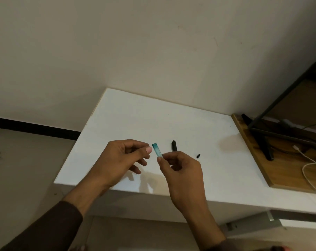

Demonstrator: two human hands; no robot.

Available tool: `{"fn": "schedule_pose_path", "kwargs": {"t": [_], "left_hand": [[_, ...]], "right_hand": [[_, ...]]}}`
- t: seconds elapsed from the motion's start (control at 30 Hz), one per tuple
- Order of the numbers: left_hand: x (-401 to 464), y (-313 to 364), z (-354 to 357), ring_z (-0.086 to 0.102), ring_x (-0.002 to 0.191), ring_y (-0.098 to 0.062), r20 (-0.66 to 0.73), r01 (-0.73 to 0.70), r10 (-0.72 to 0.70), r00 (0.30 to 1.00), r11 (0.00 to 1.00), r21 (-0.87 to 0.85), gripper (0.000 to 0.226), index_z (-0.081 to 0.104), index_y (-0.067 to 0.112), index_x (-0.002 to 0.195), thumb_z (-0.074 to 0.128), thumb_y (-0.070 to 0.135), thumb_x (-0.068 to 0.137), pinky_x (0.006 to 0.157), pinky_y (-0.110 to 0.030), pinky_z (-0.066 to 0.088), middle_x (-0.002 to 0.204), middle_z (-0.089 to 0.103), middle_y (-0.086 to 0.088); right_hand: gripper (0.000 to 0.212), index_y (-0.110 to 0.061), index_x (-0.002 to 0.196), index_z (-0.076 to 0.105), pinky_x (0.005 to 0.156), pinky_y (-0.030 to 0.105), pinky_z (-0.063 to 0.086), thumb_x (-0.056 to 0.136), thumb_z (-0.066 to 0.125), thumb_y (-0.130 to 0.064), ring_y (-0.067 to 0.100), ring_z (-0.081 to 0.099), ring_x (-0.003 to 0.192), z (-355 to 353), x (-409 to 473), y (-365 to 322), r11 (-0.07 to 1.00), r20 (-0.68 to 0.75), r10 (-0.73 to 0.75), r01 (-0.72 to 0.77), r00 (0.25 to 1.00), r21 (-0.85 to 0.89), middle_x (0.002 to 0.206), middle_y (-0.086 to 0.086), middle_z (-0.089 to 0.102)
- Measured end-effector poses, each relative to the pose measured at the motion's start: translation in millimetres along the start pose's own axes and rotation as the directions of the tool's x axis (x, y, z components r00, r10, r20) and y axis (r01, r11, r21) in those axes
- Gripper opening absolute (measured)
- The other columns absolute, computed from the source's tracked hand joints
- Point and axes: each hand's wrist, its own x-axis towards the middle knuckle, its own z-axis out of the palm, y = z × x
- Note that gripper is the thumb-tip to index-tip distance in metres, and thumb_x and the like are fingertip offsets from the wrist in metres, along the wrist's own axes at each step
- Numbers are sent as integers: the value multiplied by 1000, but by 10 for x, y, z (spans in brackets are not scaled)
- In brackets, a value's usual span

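Observation:
My right hand point(182, 175) pinches the lower end of a short teal and clear tube point(157, 149), which sticks up and to the left above the white table point(135, 113). Just left of the tube's top, my left hand point(124, 158) hovers with curled fingers, its thumb tip close to the tube; I cannot tell if it touches. A black pen-like piece point(174, 145) lies on the table behind my right hand. Further right lies a small black cap point(198, 156).
A wooden board point(280, 171) adjoins the table on the right, carrying a black metal stand point(262, 136) and a white cable point(309, 163). A beige wall rises behind. Floor lies to the left, beyond the table's left edge.

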Motion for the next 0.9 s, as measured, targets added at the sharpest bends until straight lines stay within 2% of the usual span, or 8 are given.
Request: {"fn": "schedule_pose_path", "kwargs": {"t": [0.1,0.2,0.43,0.6,0.67,0.77,0.83,0.9], "left_hand": [[-20,7,33,79,83,-23,4,-6,6,1000,999,-51,16,85,22,95,75,31,86,63,-31,64,90,82,-5],[-5,4,10,79,82,-25,-16,4,-5,1000,998,-66,13,85,16,93,72,19,92,65,-34,65,88,82,-10],[41,30,7,78,78,-23,-32,11,-14,999,998,-67,11,84,13,90,75,19,89,63,-36,64,85,80,-12],[65,45,-38,73,70,-20,-98,11,-30,995,982,-187,10,84,10,87,76,16,88,61,-31,61,77,77,-10],[81,30,-92,73,71,-11,-142,-23,15,990,998,-57,10,84,17,85,76,20,88,61,-20,60,78,79,-2],[69,-5,-115,69,81,6,-113,-38,85,990,929,368,10,82,30,83,75,27,89,64,-2,49,79,78,20],[62,-22,-107,67,83,-1,-93,-17,73,993,867,499,12,79,33,82,75,27,90,67,-6,45,80,74,22],[72,-29,-99,63,82,-3,-94,9,53,994,829,559,11,80,29,83,74,26,91,77,-25,51,83,69,22]], "right_hand": [[8,-25,95,76,63,11,52,89,77,-30,8,67,79,-55,-37,62,996,85,17,-24,996,84,84,-10,74],[7,-23,93,77,65,14,54,87,80,-25,7,69,76,-67,20,104,980,166,24,-56,986,193,80,-5,76],[9,-21,95,80,63,10,51,91,74,-28,4,69,72,-39,145,91,963,235,-15,-49,972,263,82,-7,77],[7,-19,93,79,62,11,50,92,74,-24,7,68,72,-59,150,122,965,207,-6,-49,978,259,81,-3,76],[7,-21,94,79,61,10,50,92,74,-25,9,69,75,-67,155,120,962,185,8,-58,983,266,82,-4,77],[4,-25,92,78,59,12,49,92,74,-25,9,70,74,-67,176,119,951,129,29,-67,991,301,82,-6,77],[4,-27,92,77,59,12,50,92,74,-24,8,70,73,-60,188,124,946,99,38,-67,994,316,83,-5,77],[4,-27,92,76,58,12,50,92,74,-24,7,70,71,-51,194,132,942,86,44,-70,995,327,83,-5,77]]}}
